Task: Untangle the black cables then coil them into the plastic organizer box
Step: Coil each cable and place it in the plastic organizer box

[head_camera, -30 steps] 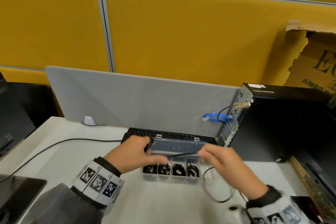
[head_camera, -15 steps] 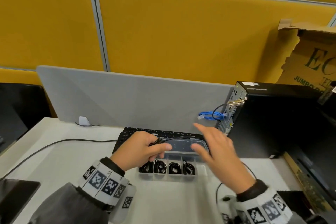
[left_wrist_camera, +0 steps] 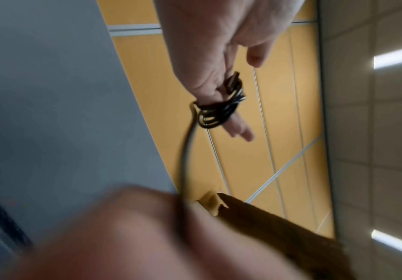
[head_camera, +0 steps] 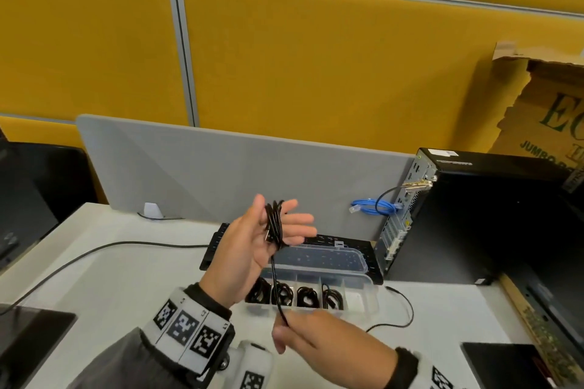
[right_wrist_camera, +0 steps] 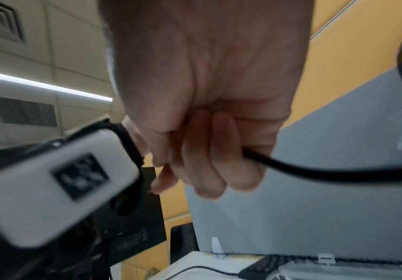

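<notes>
My left hand (head_camera: 249, 240) is raised above the desk with its fingers straight, and a black cable (head_camera: 275, 224) is wound in several loops round them. The left wrist view shows the coil (left_wrist_camera: 219, 111) with a plug lying against the fingers. One strand runs down to my right hand (head_camera: 316, 338), which pinches it in curled fingers (right_wrist_camera: 207, 151). The cable's tail (head_camera: 407, 309) trails on the desk to the right. The clear organizer box (head_camera: 360, 297) lies open below, its lid (head_camera: 331, 259) folded back. Coiled black cables (head_camera: 306, 295) fill several compartments; the rightmost holds nothing.
A black keyboard (head_camera: 218, 240) lies behind the box under the lid. A black computer tower (head_camera: 489, 224) stands right, with a blue network cable (head_camera: 373, 207) beside it. A grey divider (head_camera: 221, 174) closes the back. Another black cable (head_camera: 94, 249) crosses the desk's left side.
Both hands were down at the box. Now my left hand has lifted with the cable looped round its fingers, and my right hand has drawn back toward me holding the strand.
</notes>
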A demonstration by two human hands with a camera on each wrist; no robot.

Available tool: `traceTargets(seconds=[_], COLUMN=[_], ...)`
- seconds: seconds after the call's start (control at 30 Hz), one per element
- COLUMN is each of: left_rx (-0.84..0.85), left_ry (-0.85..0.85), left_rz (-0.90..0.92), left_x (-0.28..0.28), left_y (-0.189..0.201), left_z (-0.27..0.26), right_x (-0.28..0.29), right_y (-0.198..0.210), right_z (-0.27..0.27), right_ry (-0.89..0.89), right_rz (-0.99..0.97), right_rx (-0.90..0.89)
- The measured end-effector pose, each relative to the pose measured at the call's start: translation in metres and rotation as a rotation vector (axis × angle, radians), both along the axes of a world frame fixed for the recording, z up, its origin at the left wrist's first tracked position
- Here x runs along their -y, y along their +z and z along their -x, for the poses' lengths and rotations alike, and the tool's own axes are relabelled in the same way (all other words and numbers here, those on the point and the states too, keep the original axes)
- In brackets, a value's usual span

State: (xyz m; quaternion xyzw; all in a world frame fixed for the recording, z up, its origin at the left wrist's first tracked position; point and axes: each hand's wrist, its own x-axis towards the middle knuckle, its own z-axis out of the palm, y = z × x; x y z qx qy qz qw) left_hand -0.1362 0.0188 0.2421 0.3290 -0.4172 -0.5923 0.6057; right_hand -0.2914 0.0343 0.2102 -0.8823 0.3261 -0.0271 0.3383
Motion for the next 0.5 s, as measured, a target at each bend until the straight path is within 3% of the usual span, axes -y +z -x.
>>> traceTargets(seconds=[0.1, 0.17, 0.2, 0.33, 0.43, 0.5], left_rx=[0.547, 0.81, 0.806, 0.491, 0.38, 0.296], left_ry=[0.076, -0.001, -0.073, -0.304, -0.412, -0.385], left_rz=[0.046, 0.061, 0.046, 0.011, 0.047, 0.082], left_x=[0.003, 0.0, -0.003, -0.01, -0.013, -0.013], left_y=[-0.014, -0.018, -0.018, -0.007, -0.002, 0.0], left_z=[-0.008, -0.008, -0.006, -0.003, -0.002, 0.0], right_x=[0.003, 0.014, 0.02, 0.04, 0.05, 0.051], right_y=[0.01, 0.018, 0.024, 0.03, 0.024, 0.016], right_z=[0.011, 0.02, 0.024, 0.031, 0.027, 0.021], right_ry=[-0.131, -0.271, -0.327, -0.451, -0.432, -0.388], right_rz=[0.302, 0.532, 0.616, 0.712, 0.529, 0.386], right_rx=[0.034, 0.13, 0.191, 0.259, 0.203, 0.191])
